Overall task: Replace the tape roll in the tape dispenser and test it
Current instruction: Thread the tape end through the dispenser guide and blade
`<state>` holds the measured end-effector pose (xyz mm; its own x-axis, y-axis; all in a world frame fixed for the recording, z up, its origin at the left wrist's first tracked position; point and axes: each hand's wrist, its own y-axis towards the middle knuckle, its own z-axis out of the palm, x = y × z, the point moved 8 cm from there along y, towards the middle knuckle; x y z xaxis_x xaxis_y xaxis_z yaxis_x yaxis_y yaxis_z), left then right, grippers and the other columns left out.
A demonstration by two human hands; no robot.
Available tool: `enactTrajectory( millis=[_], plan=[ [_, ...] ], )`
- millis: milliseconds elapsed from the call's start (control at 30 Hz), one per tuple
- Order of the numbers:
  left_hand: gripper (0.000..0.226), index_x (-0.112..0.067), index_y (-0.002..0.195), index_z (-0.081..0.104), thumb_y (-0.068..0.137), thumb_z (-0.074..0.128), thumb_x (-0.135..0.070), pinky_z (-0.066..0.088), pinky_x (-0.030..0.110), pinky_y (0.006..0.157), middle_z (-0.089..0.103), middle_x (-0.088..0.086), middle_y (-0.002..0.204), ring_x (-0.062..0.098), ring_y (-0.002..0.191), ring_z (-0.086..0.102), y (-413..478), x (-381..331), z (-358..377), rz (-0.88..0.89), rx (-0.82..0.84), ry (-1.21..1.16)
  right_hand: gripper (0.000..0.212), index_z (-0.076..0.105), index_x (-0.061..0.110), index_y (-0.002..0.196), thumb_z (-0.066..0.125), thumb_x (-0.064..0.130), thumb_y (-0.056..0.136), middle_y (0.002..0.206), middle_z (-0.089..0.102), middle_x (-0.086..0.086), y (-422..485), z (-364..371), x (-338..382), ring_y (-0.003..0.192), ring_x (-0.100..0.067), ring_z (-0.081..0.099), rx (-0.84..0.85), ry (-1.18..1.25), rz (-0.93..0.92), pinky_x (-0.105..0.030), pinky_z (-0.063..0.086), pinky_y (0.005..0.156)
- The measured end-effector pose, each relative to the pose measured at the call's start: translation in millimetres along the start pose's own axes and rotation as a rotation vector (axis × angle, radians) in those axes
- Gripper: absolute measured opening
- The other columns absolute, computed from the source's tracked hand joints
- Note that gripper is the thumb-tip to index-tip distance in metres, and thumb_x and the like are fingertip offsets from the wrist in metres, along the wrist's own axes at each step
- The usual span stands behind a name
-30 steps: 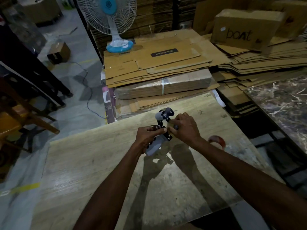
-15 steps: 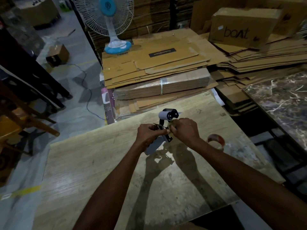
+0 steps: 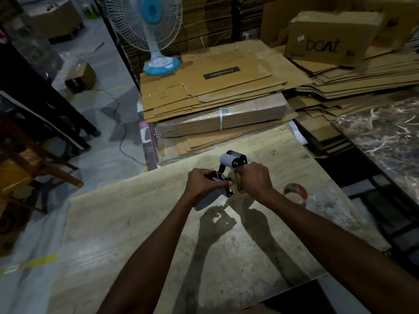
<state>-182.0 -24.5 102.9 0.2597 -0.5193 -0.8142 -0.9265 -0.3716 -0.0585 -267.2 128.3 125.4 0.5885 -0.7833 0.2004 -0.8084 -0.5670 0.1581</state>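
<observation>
A black tape dispenser [image 3: 231,160] with a grey roller and grey handle is held above the wooden table [image 3: 140,223], roller end pointing away from me. My left hand [image 3: 204,182] grips its metal frame near the blade. My right hand [image 3: 255,179] grips a clear tape roll [image 3: 238,188] seated in the dispenser, which is mostly hidden by my fingers. A second tape roll [image 3: 294,192], nearly used up with a reddish core, lies on the table to the right of my right wrist.
Stacks of flattened cardboard [image 3: 215,91] lie beyond the table's far edge, with a blue and white fan [image 3: 152,30] standing on them. A cardboard box [image 3: 328,37] sits at the back right. A marble slab [image 3: 385,137] lies to the right, a wooden chair [image 3: 27,168] to the left.
The dispenser has turned so its grey roller now faces more sideways and sits a little further from me. Both hands have kept their hold and shifted slightly.
</observation>
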Motion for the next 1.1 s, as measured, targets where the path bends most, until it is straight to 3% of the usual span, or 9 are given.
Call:
enactTrajectory(
  millis=[167,500,667,800,967,1100],
  plan=[
    [0.033,-0.016,0.072,0.080,0.068,0.095,-0.044,0.056,0.035,0.061,0.074,-0.002,0.066,0.015,0.065,0.070,-1.8,-1.9,-2.0,0.021,0.014,0.053,0.031,0.057,0.012,0.048,0.087,0.006,0.044,0.034,0.045,-0.006,-7.1,-1.3,8.5,0.024,-0.019,0.042,-0.008,0.002,-0.111,-0.017,0.023,0.043],
    [0.039,-0.018,0.072,0.081,0.064,0.092,-0.054,0.057,0.036,0.061,0.074,-0.005,0.067,0.009,0.063,0.070,4.9,-9.1,-3.2,0.033,0.013,0.141,0.035,0.056,0.016,0.043,0.087,0.007,0.027,0.034,0.047,-0.004,-1.6,8.1,6.3,0.027,-0.018,0.047,0.065,-0.019,-0.179,-0.019,0.025,0.042],
    [0.035,-0.016,0.073,0.082,0.068,0.094,-0.049,0.054,0.029,0.058,0.075,-0.004,0.067,0.008,0.064,0.069,4.7,-16.7,-2.1,0.046,0.016,0.117,0.030,0.060,0.013,0.049,0.087,0.007,0.036,0.036,0.051,-0.006,-1.0,0.9,4.7,0.028,-0.019,0.050,0.016,-0.007,-0.180,-0.019,0.028,0.046],
    [0.036,-0.019,0.078,0.083,0.062,0.098,-0.047,0.047,0.016,0.057,0.075,-0.010,0.069,-0.005,0.063,0.065,2.7,-16.3,1.2,0.012,0.068,0.100,0.012,0.072,0.013,0.065,0.080,0.020,0.071,0.046,0.059,-0.007,-4.1,5.4,1.4,0.036,-0.024,0.054,-0.032,0.004,-0.163,-0.021,0.032,0.045],
    [0.032,-0.017,0.079,0.083,0.064,0.098,-0.040,0.047,0.018,0.055,0.075,-0.007,0.068,-0.004,0.060,0.064,-0.8,-16.6,3.4,0.026,0.078,0.109,0.013,0.075,0.016,0.077,0.070,0.027,0.081,0.062,0.067,-0.011,-2.3,12.0,-3.4,0.053,-0.030,0.063,-0.042,0.047,-0.131,-0.024,0.034,0.054],
    [0.032,-0.016,0.066,0.076,0.065,0.097,-0.041,0.042,0.022,0.051,0.069,-0.007,0.059,0.001,0.055,0.061,-4.0,-20.4,5.0,0.057,0.049,0.158,0.021,0.076,0.015,0.074,0.061,0.028,0.082,0.061,0.067,-0.010,-3.6,13.6,-7.7,0.052,-0.028,0.061,-0.082,0.134,-0.094,-0.022,0.031,0.053]
  ],
)
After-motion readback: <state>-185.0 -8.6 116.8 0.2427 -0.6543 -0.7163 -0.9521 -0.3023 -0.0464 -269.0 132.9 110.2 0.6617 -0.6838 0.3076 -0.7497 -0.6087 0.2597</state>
